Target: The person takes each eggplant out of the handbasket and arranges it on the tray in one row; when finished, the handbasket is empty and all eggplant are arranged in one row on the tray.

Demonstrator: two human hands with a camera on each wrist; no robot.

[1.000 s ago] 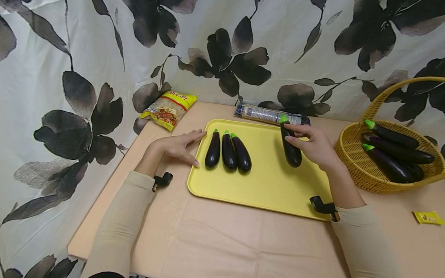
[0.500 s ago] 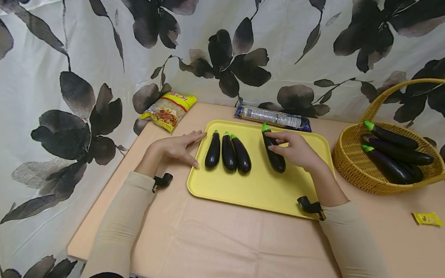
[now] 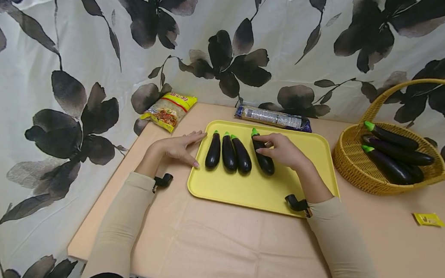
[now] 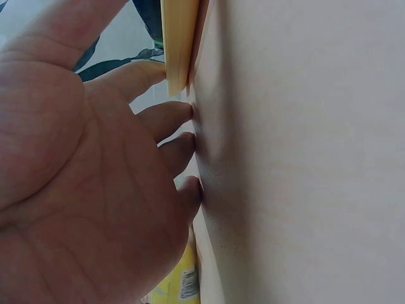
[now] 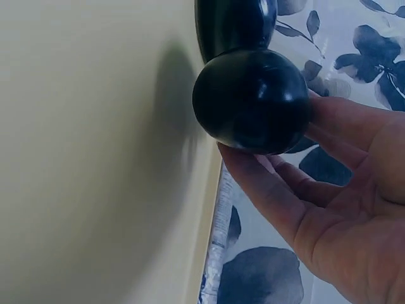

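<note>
While the R hand (image 3: pixel 281 151) pinches one eggplant (image 3: pixel 266 165) btwn thumb & fingers, that eggplant sits at abt the tray's (image 3: pixel 226 189) middle, green end far, fat end near & a bit right; can't tell if it touches the tray. Just left of it, apart: three eggplants (image 3: pixel 229 153) in a row, right two v. close. L hand (image 3: pixel 176 148), fingers spread, is at the tray's left edge. Far left: bag (image 3: pixel 170 111); far side, behind tray: long pack (image 3: pixel 272 117). Right: basket (image 3: pixel 359 176) w/ more eggplants (image 3: pixel 400 150); sachet (image 3: pixel 428 219) nearer.
</note>
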